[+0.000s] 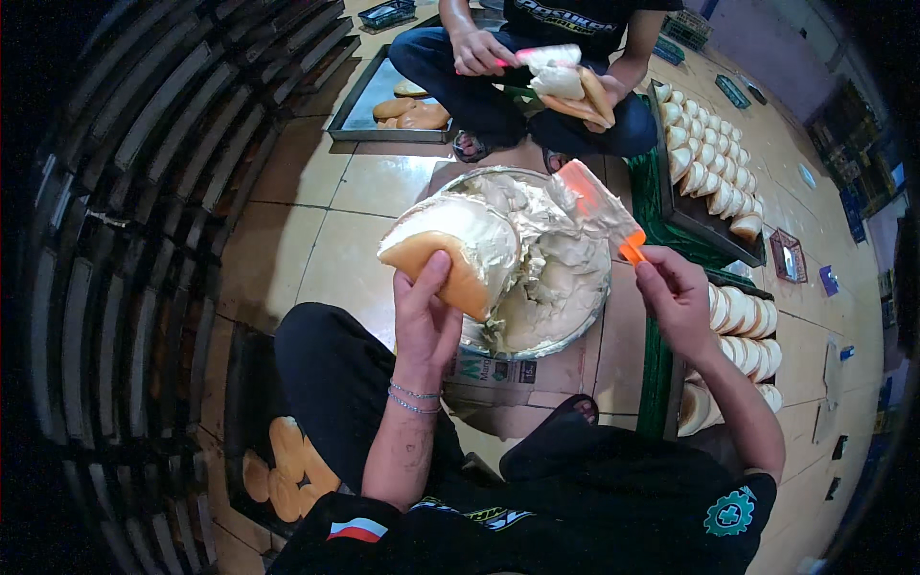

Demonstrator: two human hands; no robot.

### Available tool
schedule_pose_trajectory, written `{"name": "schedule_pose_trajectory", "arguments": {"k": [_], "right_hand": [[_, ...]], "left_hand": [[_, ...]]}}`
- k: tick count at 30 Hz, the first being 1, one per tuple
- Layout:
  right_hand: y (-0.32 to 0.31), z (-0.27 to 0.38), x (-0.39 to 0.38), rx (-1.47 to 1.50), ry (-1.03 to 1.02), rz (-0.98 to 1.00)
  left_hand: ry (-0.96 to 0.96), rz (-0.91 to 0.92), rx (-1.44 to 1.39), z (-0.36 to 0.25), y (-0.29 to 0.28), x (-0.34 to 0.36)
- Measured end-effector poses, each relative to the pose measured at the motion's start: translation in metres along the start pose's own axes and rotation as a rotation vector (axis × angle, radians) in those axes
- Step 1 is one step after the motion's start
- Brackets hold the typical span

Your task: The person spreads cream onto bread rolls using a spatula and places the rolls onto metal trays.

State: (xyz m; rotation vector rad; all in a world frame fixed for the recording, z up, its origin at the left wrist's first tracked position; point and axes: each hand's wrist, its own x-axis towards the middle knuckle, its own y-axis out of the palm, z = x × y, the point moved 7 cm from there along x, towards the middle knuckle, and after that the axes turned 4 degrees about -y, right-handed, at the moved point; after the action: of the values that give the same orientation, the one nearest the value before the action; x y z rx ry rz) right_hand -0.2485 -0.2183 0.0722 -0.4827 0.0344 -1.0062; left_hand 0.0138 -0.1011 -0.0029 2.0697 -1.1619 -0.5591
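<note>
My left hand (427, 311) is closed on a split round bread bun (436, 264), thumb on its brown crust. Pale cream coats the bun's open white face. In my right hand (678, 299) is the handle of an orange spatula (586, 199), its blade smeared with cream. The blade is over the right part of a large round tub (606, 305) of whipped cream (554, 307). The bun is above the tub's left side, hiding part of the rim.
Opposite, a person sits with a pink spatula (537, 57) and an opened bun (580, 99). Trays of filled buns (714, 163) stand at right. Plain buns lie in a tray (350, 110) at far left and another (240, 383) near my knee. Stacked trays (144, 268) line the left.
</note>
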Motion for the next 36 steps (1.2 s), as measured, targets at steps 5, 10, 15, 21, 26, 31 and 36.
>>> {"name": "schedule_pose_trajectory", "arguments": {"k": [5, 10, 15, 21, 26, 31, 36], "right_hand": [[0.0, -0.016, -0.019, -0.341, -0.205, 0.06], [0.05, -0.113, -0.099, -0.774, -0.256, 0.069], [0.082, -0.164, -0.162, -0.909, -0.154, 0.161], [0.03, -0.129, -0.168, -0.53, -0.203, -0.201], [0.081, -0.227, -0.177, 0.399, 0.689, -0.059], [-0.006, -0.214, -0.211, -0.067, 0.588, -0.17], [-0.004, -0.122, -0.069, -0.806, 0.209, 0.062]], "left_hand": [[-0.189, 0.071, -0.311, 0.015, -0.007, 0.004], [-0.3, 0.03, -0.319, 0.028, -0.004, 0.009], [-0.216, -0.159, -0.194, 0.017, -0.026, 0.007], [-0.117, -0.174, -0.188, 0.003, -0.027, 0.0], [-0.169, -0.185, -0.171, 0.017, -0.023, 0.007], [-0.165, -0.226, -0.152, 0.005, -0.031, -0.004], [-0.25, -0.213, 0.048, 0.024, -0.028, -0.015]]}}
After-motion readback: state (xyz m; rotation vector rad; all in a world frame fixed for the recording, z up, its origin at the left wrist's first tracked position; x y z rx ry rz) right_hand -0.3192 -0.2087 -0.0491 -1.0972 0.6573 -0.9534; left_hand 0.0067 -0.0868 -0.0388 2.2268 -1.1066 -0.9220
